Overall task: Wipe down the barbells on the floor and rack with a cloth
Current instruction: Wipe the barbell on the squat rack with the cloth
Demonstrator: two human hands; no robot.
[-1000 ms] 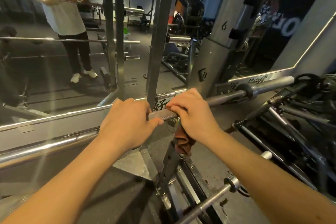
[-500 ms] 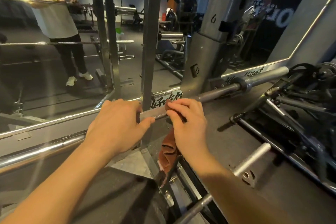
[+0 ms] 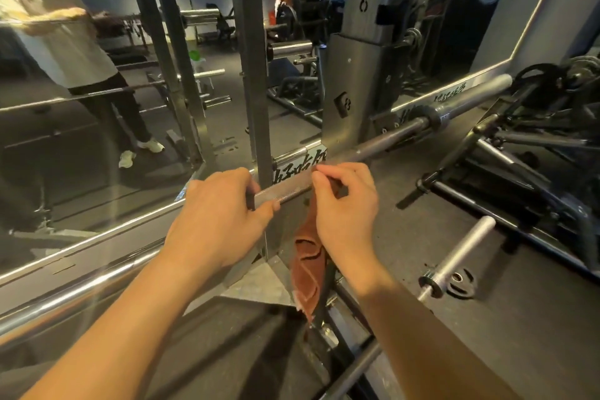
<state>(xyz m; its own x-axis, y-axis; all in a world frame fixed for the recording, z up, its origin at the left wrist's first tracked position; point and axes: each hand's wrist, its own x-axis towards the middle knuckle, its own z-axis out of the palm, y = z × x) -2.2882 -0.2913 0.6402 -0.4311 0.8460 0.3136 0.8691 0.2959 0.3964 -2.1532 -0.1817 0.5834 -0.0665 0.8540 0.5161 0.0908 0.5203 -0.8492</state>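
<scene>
The grey barbell (image 3: 383, 148) is knurled between the hands. The left hand (image 3: 214, 214) curls round it. The right hand (image 3: 344, 204) pinches a hanging rust-brown cloth (image 3: 308, 266) at it, with bare shaft free rightward.

A dark rubber floor (image 3: 506, 328) is seen at lower right; a barbell (image 3: 461, 250) is laid on it, and black metal attachments (image 3: 535, 153) are piled at right.

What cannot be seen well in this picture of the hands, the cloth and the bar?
Head view:
- top of cloth: hidden behind right hand; whether it wraps the barbell is unclear.
- grip of left hand: palm side hidden by its own back.
- barbell's left end: cut off by left edge.
- lower barbell: crossed by right forearm, cut off at bottom edge.
</scene>
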